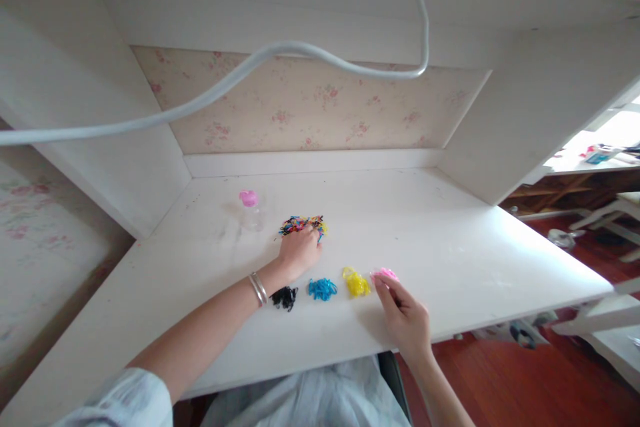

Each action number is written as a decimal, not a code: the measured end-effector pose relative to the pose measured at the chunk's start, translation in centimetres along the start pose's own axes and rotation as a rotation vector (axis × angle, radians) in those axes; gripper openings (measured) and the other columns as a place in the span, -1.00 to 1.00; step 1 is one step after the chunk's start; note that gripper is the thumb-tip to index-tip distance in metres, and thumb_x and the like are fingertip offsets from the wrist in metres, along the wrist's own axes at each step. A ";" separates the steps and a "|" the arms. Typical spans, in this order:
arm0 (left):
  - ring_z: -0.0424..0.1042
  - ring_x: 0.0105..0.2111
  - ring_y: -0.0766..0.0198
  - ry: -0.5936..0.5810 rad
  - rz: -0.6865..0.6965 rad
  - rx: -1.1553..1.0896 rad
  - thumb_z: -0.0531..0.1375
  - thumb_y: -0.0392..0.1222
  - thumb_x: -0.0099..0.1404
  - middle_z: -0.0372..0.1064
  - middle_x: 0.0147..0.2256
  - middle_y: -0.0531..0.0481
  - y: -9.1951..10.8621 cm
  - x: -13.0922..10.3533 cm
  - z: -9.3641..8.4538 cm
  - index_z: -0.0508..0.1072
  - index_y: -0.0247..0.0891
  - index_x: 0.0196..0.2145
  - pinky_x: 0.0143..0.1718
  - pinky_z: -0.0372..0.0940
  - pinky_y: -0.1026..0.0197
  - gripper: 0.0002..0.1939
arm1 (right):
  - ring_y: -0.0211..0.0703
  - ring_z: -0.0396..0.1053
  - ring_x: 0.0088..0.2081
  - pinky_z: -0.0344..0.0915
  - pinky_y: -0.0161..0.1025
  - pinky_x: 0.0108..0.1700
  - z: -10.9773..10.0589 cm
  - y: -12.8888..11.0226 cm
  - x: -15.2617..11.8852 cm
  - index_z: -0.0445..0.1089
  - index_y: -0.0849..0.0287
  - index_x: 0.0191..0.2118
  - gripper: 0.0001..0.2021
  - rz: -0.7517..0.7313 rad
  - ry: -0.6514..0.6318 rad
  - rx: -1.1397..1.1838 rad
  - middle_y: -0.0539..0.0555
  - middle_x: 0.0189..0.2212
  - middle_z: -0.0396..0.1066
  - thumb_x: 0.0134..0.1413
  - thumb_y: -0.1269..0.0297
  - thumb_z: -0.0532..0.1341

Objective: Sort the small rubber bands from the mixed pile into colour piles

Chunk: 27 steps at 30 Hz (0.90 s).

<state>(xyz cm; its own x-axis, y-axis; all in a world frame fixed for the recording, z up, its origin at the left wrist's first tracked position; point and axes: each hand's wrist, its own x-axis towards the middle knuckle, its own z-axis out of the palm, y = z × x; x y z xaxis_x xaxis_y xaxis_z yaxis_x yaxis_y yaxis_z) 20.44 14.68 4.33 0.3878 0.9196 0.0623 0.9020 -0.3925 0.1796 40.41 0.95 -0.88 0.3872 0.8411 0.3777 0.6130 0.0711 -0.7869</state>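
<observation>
My left hand [301, 252] reaches to the near side of a mixed pile of small multicoloured bands [295, 223]; its fingers are bent together, and what they pinch is too small to make out. My right hand [404, 317] is at the pink pile [387, 273], thumb and forefinger closed at its near edge; anything between them is hidden. To the left of the pink pile lie a yellow pile [357, 283], a blue pile [323, 289] and a black pile [285, 298], the last beside my left wrist.
A clear bottle [253, 217] with a pink cap stands at the back left of the white desk [450, 247]. A white cable [295, 48] crosses above. Side panels and a papered back wall enclose the desk; a white chair [600, 320] is at the right.
</observation>
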 end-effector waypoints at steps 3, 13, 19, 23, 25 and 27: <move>0.45 -0.22 0.15 -0.001 -0.025 0.028 -0.05 -0.16 0.33 0.38 -0.13 -0.16 0.1 0.4 0.5 0.45 -0.25 -0.17 -0.22 0.31 0.14 -0.69 | -0.24 0.43 -0.41 0.32 -0.43 -0.37 0.0 0.2 -0.1 0.54 0.14 -0.22 -0.68 -0.010 0.003 0.015 0.01 -0.49 0.49 0.07 0.06 0.16; 0.43 -0.18 0.19 -0.011 0.025 0.010 -0.09 -0.14 0.37 0.37 -0.11 -0.10 -0.3 -0.3 -0.6 0.45 -0.20 -0.16 -0.21 0.29 0.20 -0.67 | -0.26 0.43 -0.42 0.31 -0.45 -0.38 0.0 0.1 -0.1 0.53 0.18 -0.22 -0.69 0.039 -0.024 0.002 0.03 -0.48 0.50 0.08 0.09 0.17; 0.43 -0.22 0.24 -0.044 0.105 -0.051 -0.04 -0.09 0.35 0.40 -0.16 0.00 -1.1 -3.4 -2.3 0.48 -0.12 -0.22 -0.24 0.27 0.24 -0.70 | -0.24 0.44 -0.41 0.32 -0.42 -0.34 -0.1 -0.3 -0.1 0.53 0.19 -0.22 -0.67 0.060 -0.035 -0.023 0.04 -0.47 0.51 0.09 0.07 0.16; 0.45 -0.26 0.27 -0.087 0.156 -0.090 0.01 -0.09 0.33 0.43 -0.20 0.06 -1.7 -5.8 -2.6 0.51 -0.07 -0.26 -0.25 0.26 0.26 -0.73 | -0.23 0.44 -0.39 0.32 -0.41 -0.33 -0.1 -0.5 -0.1 0.53 0.17 -0.22 -0.68 0.056 -0.042 -0.023 0.05 -0.44 0.52 0.09 0.07 0.15; 0.45 -0.28 0.27 -0.101 0.167 -0.099 0.01 -0.09 0.32 0.44 -0.23 0.06 -1.8 -6.6 -2.5 0.52 -0.06 -0.27 -0.26 0.26 0.26 -0.73 | -0.24 0.44 -0.39 0.32 -0.41 -0.33 -0.1 -0.6 0.0 0.53 0.16 -0.23 -0.68 0.054 -0.048 -0.028 0.05 -0.41 0.52 0.09 0.07 0.15; 0.45 -0.28 0.27 -0.108 0.174 -0.103 0.01 -0.09 0.32 0.45 -0.26 0.06 -1.8 -7.1 -2.3 0.52 -0.05 -0.27 -0.26 0.26 0.26 -0.73 | -0.24 0.44 -0.39 0.32 -0.41 -0.31 -0.1 -0.6 0.0 0.53 0.16 -0.23 -0.69 0.055 -0.054 -0.034 0.05 -0.39 0.52 0.09 0.07 0.15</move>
<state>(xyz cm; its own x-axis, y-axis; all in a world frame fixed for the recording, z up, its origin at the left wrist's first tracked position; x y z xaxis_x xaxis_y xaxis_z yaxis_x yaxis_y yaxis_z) 15.64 8.92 5.79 0.5590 0.8291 -0.0032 0.7978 -0.5368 0.2745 40.11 0.82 -0.41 0.3837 0.8709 0.3070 0.6153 0.0068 -0.7883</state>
